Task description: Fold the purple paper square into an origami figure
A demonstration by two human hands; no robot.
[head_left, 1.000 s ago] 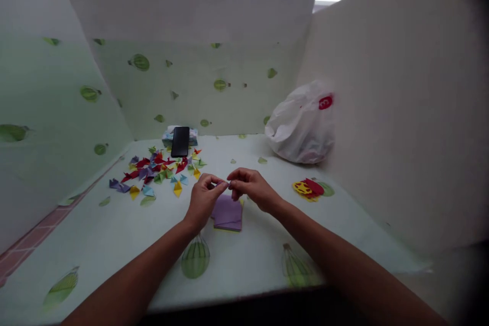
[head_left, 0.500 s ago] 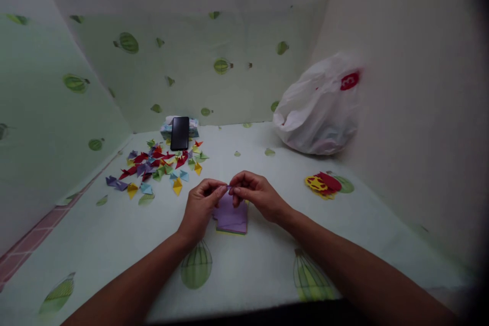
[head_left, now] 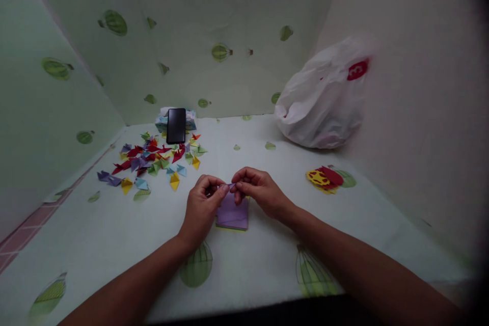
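Note:
Between my two hands is a small folded piece of purple paper (head_left: 231, 185), mostly covered by fingers. My left hand (head_left: 206, 197) pinches its left end between thumb and forefinger. At its right end my right hand (head_left: 258, 191) grips it the same way, with the other fingers curled. Just below the hands lies a stack of square paper (head_left: 234, 215), purple on top with green and yellow edges showing underneath. A pile of small folded paper pieces (head_left: 153, 159) in red, purple, yellow, green and blue spreads to the left.
Behind the pile, a black phone (head_left: 176, 126) leans on a tissue box (head_left: 162, 122). A full white plastic bag (head_left: 321, 99) stands at the back right. Red and yellow cut-out shapes (head_left: 324, 179) lie on the right of the balloon-patterned cover (head_left: 267, 270). Walls close in the back and sides.
The view has shifted slightly. Both hands keep their pinch on the purple paper, and a little more of it shows between the fingertips.

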